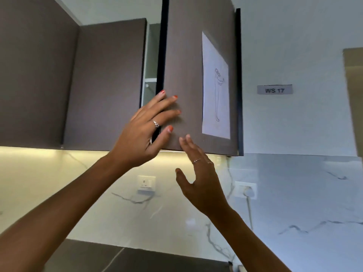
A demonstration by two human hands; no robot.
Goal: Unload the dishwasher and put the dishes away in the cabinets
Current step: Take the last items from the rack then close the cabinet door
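The brown wood-grain wall cabinet door (198, 79) stands slightly ajar above the counter, showing a sliver of white shelf interior (150, 83). The left hand (145, 132) lies flat on the door face beside its free edge, fingers spread and straight. The right hand (198, 177) hovers relaxed below the lower edge, holding nothing. A white paper sketch (215, 85) is fixed to the door. The panel likely swings light and stiff on its hinges; with no handle visible, grip the free edge or bottom lip. No dishes are in view.

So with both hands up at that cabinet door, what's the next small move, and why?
Probably swing the door further open with the left hand, whose fingers lie flat at its edge. It stands only ajar, showing a sliver of shelf. The right hand holds nothing.
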